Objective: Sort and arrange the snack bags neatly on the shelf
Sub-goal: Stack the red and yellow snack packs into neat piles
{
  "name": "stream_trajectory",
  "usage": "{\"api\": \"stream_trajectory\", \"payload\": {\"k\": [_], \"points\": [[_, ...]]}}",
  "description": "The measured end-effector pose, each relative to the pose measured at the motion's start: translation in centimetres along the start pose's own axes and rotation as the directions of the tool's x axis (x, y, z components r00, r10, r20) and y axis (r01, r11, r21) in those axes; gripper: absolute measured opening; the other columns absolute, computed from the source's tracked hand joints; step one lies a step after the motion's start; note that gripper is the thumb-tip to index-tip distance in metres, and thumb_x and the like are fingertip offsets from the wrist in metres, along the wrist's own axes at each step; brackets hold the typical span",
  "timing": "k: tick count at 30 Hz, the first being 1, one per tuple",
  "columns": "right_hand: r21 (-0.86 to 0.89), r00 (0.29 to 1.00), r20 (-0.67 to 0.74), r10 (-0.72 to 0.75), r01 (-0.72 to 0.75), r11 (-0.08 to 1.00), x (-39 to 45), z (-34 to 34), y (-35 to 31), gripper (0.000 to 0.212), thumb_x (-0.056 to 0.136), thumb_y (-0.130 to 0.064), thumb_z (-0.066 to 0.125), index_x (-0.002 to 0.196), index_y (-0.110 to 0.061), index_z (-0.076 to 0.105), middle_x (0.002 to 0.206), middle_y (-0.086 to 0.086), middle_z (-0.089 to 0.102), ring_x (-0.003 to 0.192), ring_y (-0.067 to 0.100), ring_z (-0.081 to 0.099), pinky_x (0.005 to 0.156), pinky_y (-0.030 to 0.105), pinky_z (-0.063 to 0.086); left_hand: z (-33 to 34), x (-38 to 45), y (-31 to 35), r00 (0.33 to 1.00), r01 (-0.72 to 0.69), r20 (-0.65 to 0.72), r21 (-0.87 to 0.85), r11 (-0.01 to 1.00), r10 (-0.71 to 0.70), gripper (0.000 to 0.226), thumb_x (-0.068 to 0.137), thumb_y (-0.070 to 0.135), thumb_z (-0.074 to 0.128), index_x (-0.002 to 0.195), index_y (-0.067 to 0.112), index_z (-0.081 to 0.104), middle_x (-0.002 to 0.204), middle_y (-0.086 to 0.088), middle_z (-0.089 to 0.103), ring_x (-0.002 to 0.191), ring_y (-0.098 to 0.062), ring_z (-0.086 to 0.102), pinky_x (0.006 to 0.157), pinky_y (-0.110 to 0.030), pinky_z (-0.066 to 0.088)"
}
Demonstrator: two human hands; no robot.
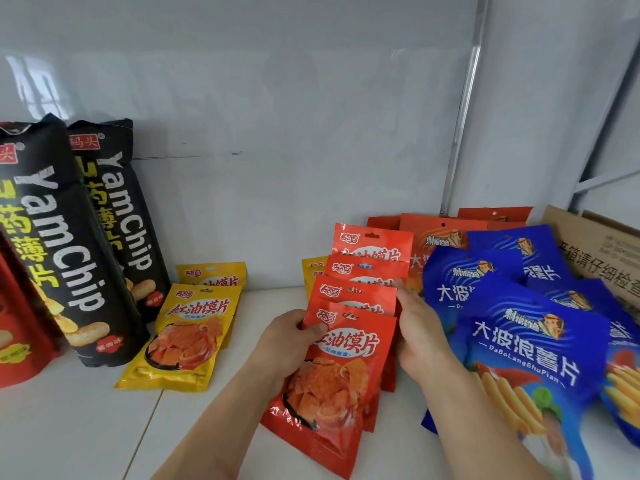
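Several red snack bags (341,382) stand in an overlapping row on the white shelf (90,417), one behind another. My left hand (294,337) grips the upper left edge of the front red bag, thumb on its face. My right hand (415,327) presses against the right side of the row, fingers reaching to the bags behind. Two yellow bags (183,336) of the same snack lean one behind the other to the left. Another yellow bag (313,275) peeks out behind the red row.
Two tall black YamChip bags (79,244) lean at the left, with a red bag (14,334) at the frame's edge. Several blue bags (526,351) and orange-red bags (440,237) are piled at the right. A cardboard box (595,251) sits at the back right.
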State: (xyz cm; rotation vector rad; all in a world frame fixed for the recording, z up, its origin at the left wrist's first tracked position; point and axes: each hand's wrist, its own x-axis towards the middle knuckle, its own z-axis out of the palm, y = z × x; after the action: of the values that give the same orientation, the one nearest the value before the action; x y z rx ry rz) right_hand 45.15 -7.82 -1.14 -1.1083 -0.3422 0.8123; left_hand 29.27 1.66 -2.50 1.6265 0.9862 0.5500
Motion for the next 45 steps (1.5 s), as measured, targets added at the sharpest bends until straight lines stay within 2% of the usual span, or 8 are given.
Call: {"api": "stream_trajectory", "payload": {"k": [5,10,15,22,34,39,41,45], "points": [[-0.003,0.992,0.125,-0.006,0.006,1.000,-0.6,0.4,0.0,0.036,0.086,-0.041,0.068,0.116,-0.022,0.066,0.106,0.007,0.076,0.093,0.028,0.074,0.086,0.047,0.057,0.2,-0.1,-0.1,0.998,-0.027,-0.058,0.019,0.999,0.028,0.019,0.095,0.035,0.066,0.108,0.022,0.069,0.102,0.003,0.077,0.090,-0.017,0.075,0.091,-0.043,0.060],[-0.010,0.997,0.071,0.008,-0.008,1.000,-0.4,0.2,0.1,0.023,0.092,-0.028,0.066,0.113,-0.019,0.067,0.099,0.007,0.077,0.089,0.028,0.075,0.082,0.046,0.058,0.3,-0.1,-0.1,0.994,-0.039,-0.104,-0.028,0.999,0.036,0.020,0.091,0.039,0.071,0.103,0.026,0.064,0.102,0.003,0.074,0.088,-0.016,0.075,0.085,-0.040,0.061],[0.004,0.996,0.079,0.039,-0.040,0.999,-0.6,0.1,0.0,0.026,0.092,-0.031,0.065,0.115,-0.018,0.065,0.100,0.008,0.077,0.091,0.029,0.074,0.082,0.045,0.057,0.5,-0.5,0.4,0.991,-0.039,-0.132,-0.010,0.999,0.038,0.022,0.090,0.042,0.071,0.096,0.022,0.062,0.097,0.004,0.075,0.083,-0.013,0.074,0.073,-0.029,0.060],[0.036,0.990,0.114,0.088,-0.093,0.995,-1.2,0.4,-0.3,0.029,0.092,-0.035,0.066,0.114,-0.017,0.065,0.100,0.012,0.076,0.090,0.031,0.074,0.087,0.047,0.056,0.5,-0.6,0.4,0.993,-0.034,-0.115,-0.077,0.996,0.025,0.026,0.089,0.045,0.070,0.103,0.025,0.062,0.104,0.006,0.074,0.089,-0.015,0.075,0.085,-0.041,0.062],[-0.086,0.984,0.175,0.040,-0.025,0.996,-1.9,0.9,-0.5,0.053,0.077,-0.055,0.069,0.118,-0.021,0.066,0.106,0.008,0.076,0.098,0.028,0.073,0.098,0.049,0.051,0.6,-0.1,0.5,0.982,-0.076,-0.181,-0.091,0.993,0.058,0.024,0.090,0.032,0.073,0.092,0.011,0.061,0.095,0.000,0.076,0.082,-0.017,0.075,0.072,-0.034,0.063],[-0.123,0.957,0.289,-0.014,0.051,0.991,-2.3,0.2,-0.8,0.062,0.066,-0.054,0.075,0.119,-0.025,0.062,0.107,0.003,0.076,0.097,0.022,0.073,0.080,0.036,0.059,0.8,-0.2,0.5,0.970,-0.085,-0.232,-0.059,0.995,0.069,0.026,0.091,0.034,0.071,0.091,0.012,0.058,0.096,0.003,0.073,0.082,-0.015,0.074,0.067,-0.031,0.062],[-0.157,0.938,0.347,0.005,0.053,0.986,-2.2,-0.1,-0.8,0.065,0.066,-0.047,0.083,0.123,-0.025,0.061,0.114,0.005,0.073,0.104,0.025,0.071,0.087,0.040,0.057,0.9,-0.2,0.5,0.966,-0.091,-0.247,-0.069,0.993,0.071,0.026,0.091,0.035,0.072,0.091,0.013,0.058,0.097,0.003,0.073,0.083,-0.015,0.074,0.071,-0.035,0.063],[-0.186,0.954,0.299,0.022,0.036,0.982,-1.7,-0.4,-0.6,0.044,0.085,-0.016,0.071,0.127,-0.019,0.061,0.116,0.009,0.072,0.107,0.030,0.069,0.099,0.049,0.050,1.3,-0.3,0.6,0.959,-0.107,-0.273,-0.109,0.988,0.074,0.025,0.089,0.031,0.074,0.087,0.013,0.057,0.095,-0.002,0.073,0.083,-0.018,0.073,0.070,-0.038,0.063]]}}
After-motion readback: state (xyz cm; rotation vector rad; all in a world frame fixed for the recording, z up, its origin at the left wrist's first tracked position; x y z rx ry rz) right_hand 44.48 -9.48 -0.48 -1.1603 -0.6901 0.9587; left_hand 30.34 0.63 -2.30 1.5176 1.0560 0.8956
